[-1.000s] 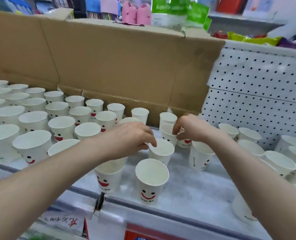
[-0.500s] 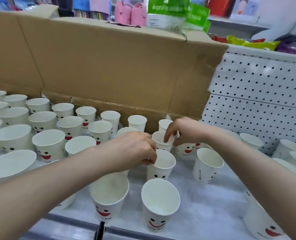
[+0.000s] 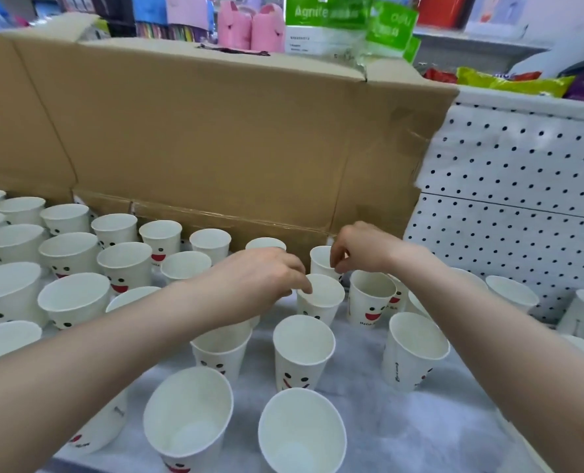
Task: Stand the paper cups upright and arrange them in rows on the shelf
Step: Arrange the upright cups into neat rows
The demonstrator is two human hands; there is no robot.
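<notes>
Both my grips had edged toward the back edge of the shelf (image 3: 369, 414); left grip (image 3: 260, 279) pinched the front cup (image 3: 321, 303) by its rim, right grip (image 3: 362, 249) pinched the rear cup (image 3: 319, 261) just behind.

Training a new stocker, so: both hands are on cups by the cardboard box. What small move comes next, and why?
Probably ease the back cup, pinched by the right hand, into line with the back row's last cup, continuing that row; the left hand pinches the middle cup just in front.
</notes>
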